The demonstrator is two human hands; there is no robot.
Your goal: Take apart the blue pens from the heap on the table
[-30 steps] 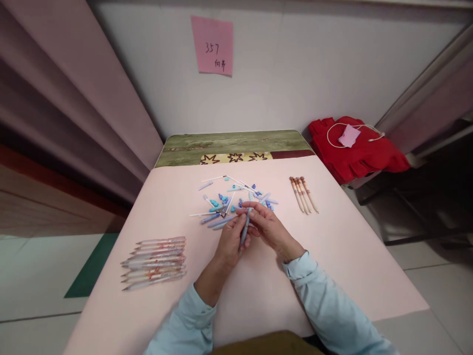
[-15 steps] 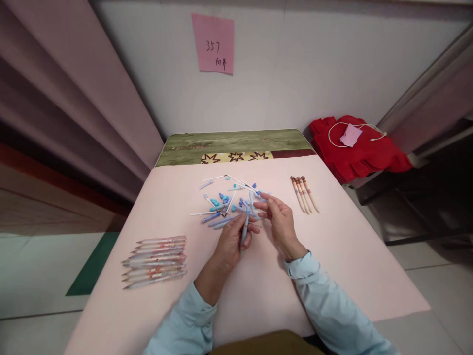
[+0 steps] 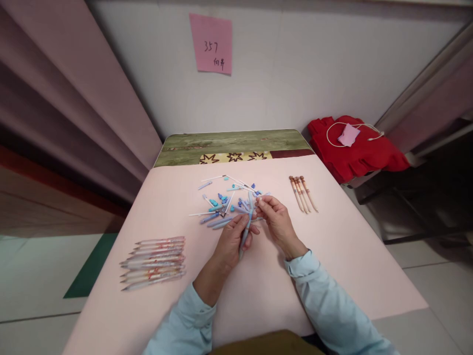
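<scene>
My left hand [image 3: 232, 240] is closed round a light blue pen barrel [image 3: 244, 235], held upright over the pink table [image 3: 332, 256]. My right hand [image 3: 278, 221] pinches something small at its fingertips, just above the barrel's top end; I cannot make out the piece. Right behind both hands lies a scattered heap of blue pen parts [image 3: 231, 199]: caps, barrels and thin white refills.
A row of several assembled pale pens [image 3: 154, 262] lies at the table's left front. Three brownish pens [image 3: 303, 194] lie at the right rear. A patterned cloth [image 3: 232, 147] covers the far end. A red garment [image 3: 354, 148] with a white cord sits beyond the right edge.
My right hand left the barrel, reached into the heap of parts, and has come back toward the barrel's top with its fingers pinched. My left hand has kept hold of the barrel.
</scene>
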